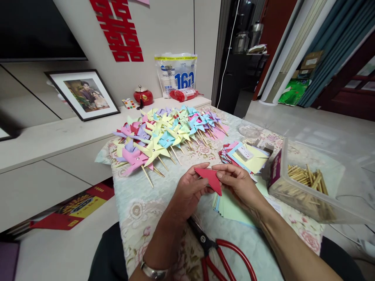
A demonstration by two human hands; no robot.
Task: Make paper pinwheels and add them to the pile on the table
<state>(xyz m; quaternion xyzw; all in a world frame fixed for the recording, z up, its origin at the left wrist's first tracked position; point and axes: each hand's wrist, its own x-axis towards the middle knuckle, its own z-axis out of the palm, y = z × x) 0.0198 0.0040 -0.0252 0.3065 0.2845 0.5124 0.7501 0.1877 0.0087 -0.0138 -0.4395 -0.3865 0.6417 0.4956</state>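
Note:
A folded triangle of red paper (208, 176) is pinched between both my hands above the table. My left hand (191, 189) grips its left side, thumb lying across the front. At its right corner, my right hand (234, 179) holds it between thumb and fingers. Scissors with red handles (205, 240) lie below my left wrist, blades pointing up and left. Under my right hand is a stack of pale green and blue paper sheets (234, 210). Beyond it sits a pile of coloured paper (252, 158) with a small white box (244, 153) on top.
Many finished paper pinwheels (155, 150) on sticks cover the table's far left. A clear plastic bin (293, 191) of wooden sticks (310, 179) stands at the right edge. A clear round container (249, 128) is behind the paper pile. A white cabinet (73, 144) borders the table's far side.

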